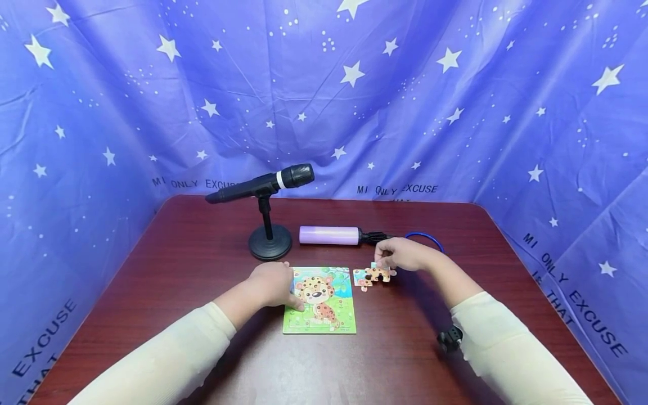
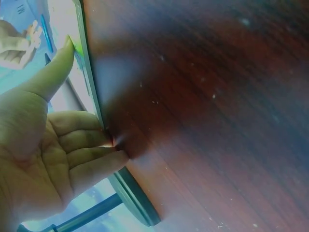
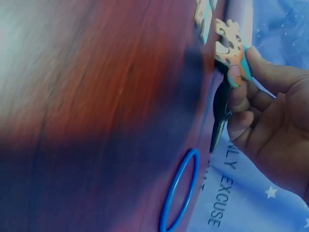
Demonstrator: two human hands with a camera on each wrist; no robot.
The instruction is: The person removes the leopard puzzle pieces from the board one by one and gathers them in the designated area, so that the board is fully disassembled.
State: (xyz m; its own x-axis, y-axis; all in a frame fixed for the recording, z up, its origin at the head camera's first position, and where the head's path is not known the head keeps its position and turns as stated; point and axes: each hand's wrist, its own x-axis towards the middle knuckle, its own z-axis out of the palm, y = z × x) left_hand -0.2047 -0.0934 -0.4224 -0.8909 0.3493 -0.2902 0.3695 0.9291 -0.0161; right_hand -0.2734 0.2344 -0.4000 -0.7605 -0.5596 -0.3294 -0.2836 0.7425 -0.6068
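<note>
A square puzzle board (image 1: 324, 306) with a spotted leopard cub on green and blue lies flat on the table. At its left side is my left hand (image 1: 273, 284); the thumb rests on the board's face. In the left wrist view that hand's (image 2: 43, 145) fingers extend fairly straight by the board's edge (image 2: 87, 58). My right hand (image 1: 405, 254) pinches a spotted jigsaw piece (image 1: 379, 274) between thumb and fingers, right of the board. The right wrist view shows this piece (image 3: 229, 42) raised off the table. Other jigsaw pieces (image 1: 361, 275) lie beside it, partly overlapped in view.
Behind the board lies a purple hand pump (image 1: 329, 235) with a black end and a blue hose (image 1: 427, 237). A black microphone (image 1: 258, 184) on a round-based stand (image 1: 270, 243) stands at the back left. Starry blue curtains (image 1: 324, 84) surround the dark red table (image 1: 212, 242).
</note>
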